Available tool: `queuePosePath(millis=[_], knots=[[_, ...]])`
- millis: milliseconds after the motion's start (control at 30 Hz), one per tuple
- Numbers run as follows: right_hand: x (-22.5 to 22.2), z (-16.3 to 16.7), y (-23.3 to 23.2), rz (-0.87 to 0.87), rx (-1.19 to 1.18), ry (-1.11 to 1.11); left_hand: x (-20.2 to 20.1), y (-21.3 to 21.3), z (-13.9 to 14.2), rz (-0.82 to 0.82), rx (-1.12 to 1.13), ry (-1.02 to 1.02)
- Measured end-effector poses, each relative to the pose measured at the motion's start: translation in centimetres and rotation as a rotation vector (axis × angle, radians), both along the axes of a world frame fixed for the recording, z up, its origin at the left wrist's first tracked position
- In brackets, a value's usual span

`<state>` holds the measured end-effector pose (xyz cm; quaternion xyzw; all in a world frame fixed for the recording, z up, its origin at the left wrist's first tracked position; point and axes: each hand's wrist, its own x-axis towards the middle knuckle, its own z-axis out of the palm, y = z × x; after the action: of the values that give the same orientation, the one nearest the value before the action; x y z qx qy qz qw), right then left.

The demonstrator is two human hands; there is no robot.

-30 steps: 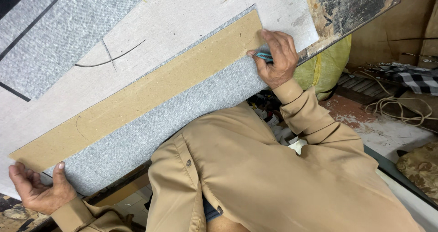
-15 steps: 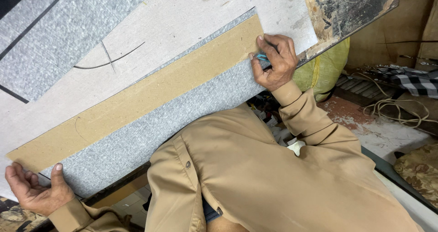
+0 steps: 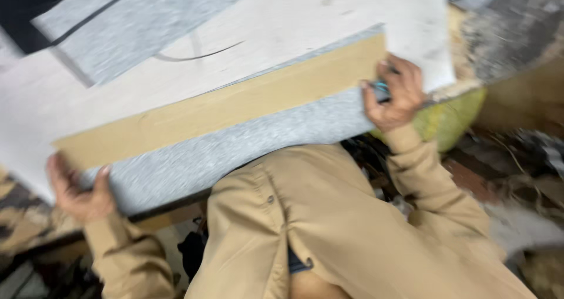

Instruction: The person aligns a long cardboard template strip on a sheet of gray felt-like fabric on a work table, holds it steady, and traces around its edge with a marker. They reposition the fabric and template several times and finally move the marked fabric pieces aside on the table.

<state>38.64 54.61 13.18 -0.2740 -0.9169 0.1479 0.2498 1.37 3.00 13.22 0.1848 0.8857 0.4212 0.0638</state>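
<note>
Blurry view here, the camera is in motion, but the layout reads clearly enough. A long tan board (image 3: 235, 108) lies slantwise across the pale surface (image 3: 329, 17), its low end at the left, its high end at the right. Right under it, along its near edge, runs a grey speckled sheet (image 3: 235, 152), same slant, touching the board along its length.

The left hand (image 3: 79, 190) sits at the low end, fingers curled around the corner where board and sheet finish, thumb up against the grey sheet's edge. It looks like a closed grip on that corner.

The right hand (image 3: 395, 96) is at the far opposite end, pressed against the board's upper right end, fingers folded shut around a small blue-green tool (image 3: 382, 90), mostly hidden inside the fist; I cannot tell what kind it is. So the board spans the whole gap between the two hands, one hand at each end.

Tan sleeves and a tan shirt (image 3: 329, 228) fill the lower middle of the view. Further up the surface lies another grey sheet (image 3: 135, 28), well apart from both hands, and a thin curved dark line (image 3: 200, 53) is drawn on the pale surface between it and the board. A yellow-green bag (image 3: 452, 119) sits just beyond the right hand, below the surface's edge.
</note>
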Motion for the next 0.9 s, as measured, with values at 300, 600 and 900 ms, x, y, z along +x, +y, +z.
queuePosePath(millis=[300, 600, 900], knots=[[1.4, -5.0, -2.0, 0.024, -0.080, 0.003, -1.7, -0.4, 1.7, 0.122, 0.186, -0.018], [1.5, -5.3, -2.4, 0.086, 0.027, -0.043, -2.4, -1.9, 4.3, 0.110, 0.134, -0.058], [0.8, -4.4, -2.4, 0.138, 0.102, -0.023, -3.0, -3.2, 4.8, 0.040, 0.075, -0.058]])
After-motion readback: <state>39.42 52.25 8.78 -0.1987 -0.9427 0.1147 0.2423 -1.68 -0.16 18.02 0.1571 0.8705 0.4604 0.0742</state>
